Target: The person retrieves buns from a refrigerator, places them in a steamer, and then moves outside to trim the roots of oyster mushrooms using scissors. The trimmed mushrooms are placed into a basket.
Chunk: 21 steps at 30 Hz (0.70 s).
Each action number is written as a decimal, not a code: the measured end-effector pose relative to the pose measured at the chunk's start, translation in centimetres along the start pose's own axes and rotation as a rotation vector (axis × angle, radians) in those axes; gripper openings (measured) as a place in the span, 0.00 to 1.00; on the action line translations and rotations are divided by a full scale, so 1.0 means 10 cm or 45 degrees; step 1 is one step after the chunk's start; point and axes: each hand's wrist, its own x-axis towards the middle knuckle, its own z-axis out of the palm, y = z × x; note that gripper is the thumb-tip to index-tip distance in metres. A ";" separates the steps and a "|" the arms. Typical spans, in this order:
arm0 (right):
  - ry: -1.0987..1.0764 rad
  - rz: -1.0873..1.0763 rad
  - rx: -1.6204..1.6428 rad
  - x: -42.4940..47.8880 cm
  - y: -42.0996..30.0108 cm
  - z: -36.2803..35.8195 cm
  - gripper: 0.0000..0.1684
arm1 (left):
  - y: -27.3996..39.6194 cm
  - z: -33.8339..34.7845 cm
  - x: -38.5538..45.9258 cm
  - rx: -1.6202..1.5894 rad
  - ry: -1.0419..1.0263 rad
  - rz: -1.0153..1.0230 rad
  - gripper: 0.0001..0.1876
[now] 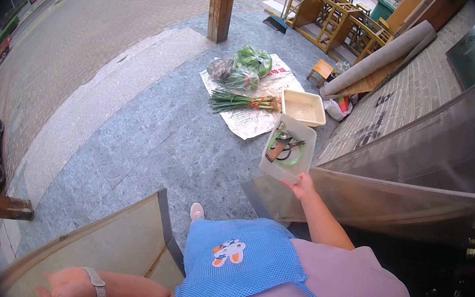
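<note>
My right hand grips the near edge of a translucent plastic tub. Inside the tub lie scissors, a brown flat tool and a loop of green plastic string. At the lower left, my left hand is held out with its fingers apart and nothing in it, in front of a translucent door curtain panel. Beyond the tub, a cream plastic basin sits at the edge of a white sack sheet. A tied bundle of green leafy stalks lies there too.
Bagged green vegetables and a bag of greyish produce rest on the sheet. Another curtain panel hangs at right. A wooden post, small stool, rolled mat and stacked wooden furniture stand farther off.
</note>
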 end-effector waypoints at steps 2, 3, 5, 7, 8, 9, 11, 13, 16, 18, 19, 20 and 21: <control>0.117 -0.105 0.094 0.03 -0.13 -0.06 0.25 | -0.57 0.26 0.13 0.103 0.321 0.308 0.48; 0.165 -0.166 0.149 0.06 -0.23 -0.06 0.25 | -0.85 0.40 0.15 0.148 0.360 0.511 0.38; 0.264 -0.180 0.214 0.22 -0.25 -0.03 0.25 | -1.35 0.61 0.24 0.224 0.454 0.962 0.28; 0.336 -0.185 0.274 0.41 -0.29 -0.02 0.25 | -1.35 0.91 -0.03 -0.003 0.002 1.136 0.33; 0.358 -0.181 0.310 0.53 -0.32 -0.01 0.26 | -1.28 1.05 -0.22 -0.122 -0.223 1.216 0.39; 0.370 -0.174 0.339 0.68 -0.36 0.04 0.26 | -1.15 1.32 -0.50 -0.193 -0.303 1.136 0.35; 0.569 -0.076 0.354 1.12 -0.37 0.17 0.26 | -0.79 2.14 -1.45 -0.326 -0.316 0.885 0.29; 0.737 -0.008 0.389 1.51 -0.45 0.31 0.27 | -0.89 2.52 -1.95 -0.390 -0.630 0.784 0.20; 0.827 0.100 0.409 1.89 -0.65 0.76 0.29 | -1.04 2.81 -2.70 -0.474 -1.123 0.280 0.16; 0.789 0.139 0.437 2.30 -0.79 0.70 0.27 | -1.02 3.06 -3.25 -0.308 -1.265 0.004 0.16; 0.777 0.153 0.450 2.47 -0.87 0.66 0.26 | -1.06 3.19 -3.52 -0.328 -1.279 -0.160 0.13; 0.825 0.141 0.502 2.62 -0.94 0.62 0.27 | -1.12 3.31 -3.77 -0.320 -1.293 -0.226 0.10; 0.768 0.072 0.426 2.72 -1.04 0.67 0.27 | -1.14 3.43 -3.95 -0.298 -1.291 -0.281 0.07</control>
